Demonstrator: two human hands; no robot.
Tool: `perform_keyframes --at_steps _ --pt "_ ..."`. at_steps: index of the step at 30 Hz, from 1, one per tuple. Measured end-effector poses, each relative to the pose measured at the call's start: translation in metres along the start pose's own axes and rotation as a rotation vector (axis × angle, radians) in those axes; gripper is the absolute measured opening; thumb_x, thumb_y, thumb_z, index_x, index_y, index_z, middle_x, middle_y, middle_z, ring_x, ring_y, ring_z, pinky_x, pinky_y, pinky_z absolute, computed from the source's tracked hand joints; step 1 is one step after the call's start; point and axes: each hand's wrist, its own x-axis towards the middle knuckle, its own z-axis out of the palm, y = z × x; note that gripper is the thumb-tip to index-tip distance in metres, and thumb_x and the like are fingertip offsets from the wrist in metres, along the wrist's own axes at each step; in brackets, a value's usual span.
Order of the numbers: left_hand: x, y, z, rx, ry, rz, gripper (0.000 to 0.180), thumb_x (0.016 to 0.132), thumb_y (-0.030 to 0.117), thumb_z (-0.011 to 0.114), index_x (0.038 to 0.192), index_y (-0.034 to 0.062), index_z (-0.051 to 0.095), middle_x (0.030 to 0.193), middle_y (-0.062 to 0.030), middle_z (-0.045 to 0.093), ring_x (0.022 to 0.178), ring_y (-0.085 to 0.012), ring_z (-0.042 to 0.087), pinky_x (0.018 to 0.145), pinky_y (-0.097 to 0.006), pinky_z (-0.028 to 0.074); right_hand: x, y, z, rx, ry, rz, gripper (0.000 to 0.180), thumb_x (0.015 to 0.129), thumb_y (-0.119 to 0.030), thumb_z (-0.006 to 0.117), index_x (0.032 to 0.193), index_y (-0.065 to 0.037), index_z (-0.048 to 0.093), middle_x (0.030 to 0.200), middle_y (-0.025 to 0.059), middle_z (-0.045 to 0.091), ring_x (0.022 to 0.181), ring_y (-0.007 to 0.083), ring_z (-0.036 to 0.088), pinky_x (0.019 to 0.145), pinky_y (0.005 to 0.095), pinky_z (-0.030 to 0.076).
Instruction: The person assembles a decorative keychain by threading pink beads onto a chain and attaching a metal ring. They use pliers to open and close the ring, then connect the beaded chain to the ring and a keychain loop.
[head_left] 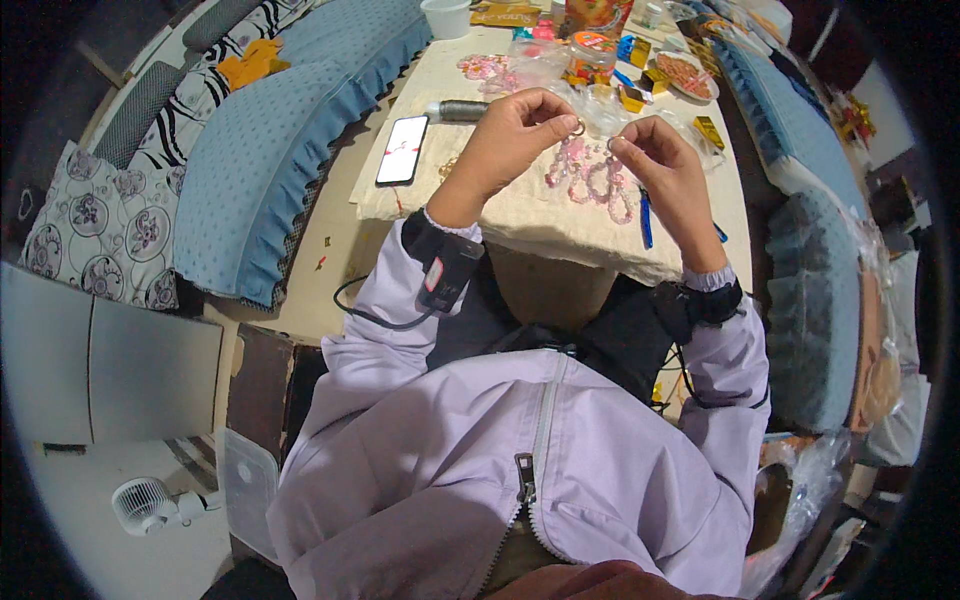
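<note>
Both my hands are raised over the near part of the cloth-covered table. My left hand (525, 135) pinches a small brownish ring (579, 129) between thumb and fingertips. To its right, my right hand (665, 170) is closed in a pinch on something tiny, too small to make out. Strands of pink and clear beads (592, 183) show below and between the hands; whether they hang from the fingers or lie on the cloth, I cannot tell. A phone (402, 152) with a lit screen lies left of my left hand, near a spool of dark thread (463, 111).
A blue slim tool (646, 218) lies by my right wrist. Farther back are pink beads (485, 67), a clear tub with an orange lid (593, 55), small gold boxes (630, 98) and a plate of beads (687, 76). Blue-covered sofas (290, 130) flank the table.
</note>
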Motion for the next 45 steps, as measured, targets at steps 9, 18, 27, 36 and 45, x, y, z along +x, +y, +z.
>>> perform_keyframes --at_steps 9,18,27,36,45 --pt "0.001 0.01 0.005 -0.084 0.015 0.034 0.017 0.089 0.014 0.07 0.097 -0.0002 0.067 0.089 -0.0044 0.068 0.083 -0.0098 0.063 0.077 -0.024 0.051 0.0 0.0 0.003 0.118 0.008 0.031 0.016 0.091 -0.013 0.066 0.1 -0.001 0.061 0.081 0.0001 0.063 0.071 0.0055 0.058 0.061 0.0213 0.046" --pt "0.001 0.018 0.014 -0.074 0.064 0.054 0.016 0.088 0.013 0.071 0.096 -0.0001 0.066 0.089 -0.004 0.068 0.082 -0.0094 0.062 0.075 -0.024 0.051 -0.004 -0.005 0.018 0.012 -0.046 -0.018 0.019 0.09 -0.014 0.068 0.104 -0.002 0.062 0.072 0.0017 0.062 0.062 0.0072 0.059 0.055 0.0236 0.046" --pt "0.001 0.028 0.018 -0.038 0.08 0.081 0.016 0.088 0.014 0.071 0.095 0.0 0.067 0.087 -0.0032 0.068 0.08 -0.009 0.062 0.074 -0.023 0.051 -0.012 -0.016 0.02 -0.219 0.077 -0.12 0.015 0.089 -0.009 0.069 0.099 -0.001 0.061 0.074 0.0012 0.062 0.065 0.0062 0.058 0.058 0.0218 0.048" --pt "0.005 0.034 0.02 -0.026 0.079 0.106 0.017 0.088 0.015 0.071 0.095 0.0005 0.067 0.087 -0.0031 0.068 0.08 -0.0087 0.062 0.073 -0.022 0.051 -0.014 -0.013 0.014 -0.008 0.06 -0.105 0.017 0.09 -0.011 0.067 0.102 -0.001 0.061 0.077 0.0031 0.063 0.066 0.0074 0.059 0.059 0.0228 0.049" --pt "0.012 0.036 0.013 -0.007 0.058 0.117 0.017 0.089 0.016 0.07 0.098 0.0009 0.067 0.09 -0.0044 0.068 0.084 -0.0096 0.062 0.077 -0.023 0.05 -0.01 -0.019 -0.004 0.049 0.031 -0.084 0.018 0.093 -0.01 0.061 0.108 -0.001 0.063 0.086 0.0017 0.064 0.077 0.0072 0.06 0.07 0.0223 0.049"
